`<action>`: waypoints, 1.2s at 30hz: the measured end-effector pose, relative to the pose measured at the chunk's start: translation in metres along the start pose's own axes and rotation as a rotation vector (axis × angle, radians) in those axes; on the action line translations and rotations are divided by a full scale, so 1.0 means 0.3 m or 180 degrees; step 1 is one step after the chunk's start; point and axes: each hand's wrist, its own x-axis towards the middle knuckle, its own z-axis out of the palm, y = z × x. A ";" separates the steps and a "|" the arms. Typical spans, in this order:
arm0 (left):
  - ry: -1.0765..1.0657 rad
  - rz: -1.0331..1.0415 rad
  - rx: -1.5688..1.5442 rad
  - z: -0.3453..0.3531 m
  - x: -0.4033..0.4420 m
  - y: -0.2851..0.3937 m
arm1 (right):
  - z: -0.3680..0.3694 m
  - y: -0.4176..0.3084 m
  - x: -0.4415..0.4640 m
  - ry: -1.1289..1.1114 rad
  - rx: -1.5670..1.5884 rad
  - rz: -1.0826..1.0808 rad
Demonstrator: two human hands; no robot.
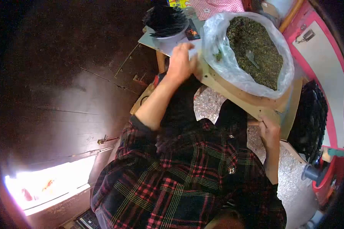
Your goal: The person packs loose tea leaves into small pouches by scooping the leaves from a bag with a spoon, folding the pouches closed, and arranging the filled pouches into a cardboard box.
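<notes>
My left hand (181, 63) is raised over the table's left part, between the bag and the bowl. Its fingers are bent and smeared by motion, so whether they hold anything is unclear. My right hand (270, 131) is at the table's front edge, its fingers curled over the board and partly hidden. A clear plastic bag (233, 78) full of dark green crumbled plant matter (260, 53) lies wide open on the table (237, 95). A small pale, pointed piece (251, 58) lies on the plant matter. Beside the bag, a white bowl (172, 39) holds a bundle of black strips (164, 21).
A dark wooden door (65, 95) with a metal bolt (107, 140) stands at the left. Behind the bag lies a pink checked cloth (218, 7). At the right are a pink-framed panel (325, 57), a black ridged object (311, 118) and a red container (326, 183).
</notes>
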 end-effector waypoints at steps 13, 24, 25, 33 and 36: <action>-0.0148 -0.1833 0.1233 0.346 0.241 -0.161 | 0.116 -0.094 0.037 -0.0648 -0.0024 -0.0229; 0.0177 -0.1546 0.1245 0.399 0.277 -0.214 | 0.122 -0.090 0.058 -0.0724 -0.0065 -0.0375; 0.0222 -0.1576 0.1286 0.408 0.284 -0.217 | 0.122 -0.093 0.058 -0.0711 -0.0060 -0.0372; 0.0192 -0.1734 0.1367 0.399 0.313 -0.203 | 0.138 -0.108 0.054 -0.0893 -0.0010 -0.0329; -0.0161 -0.2357 0.0794 0.368 0.336 -0.190 | 0.157 -0.082 0.051 -0.0899 0.0120 -0.0411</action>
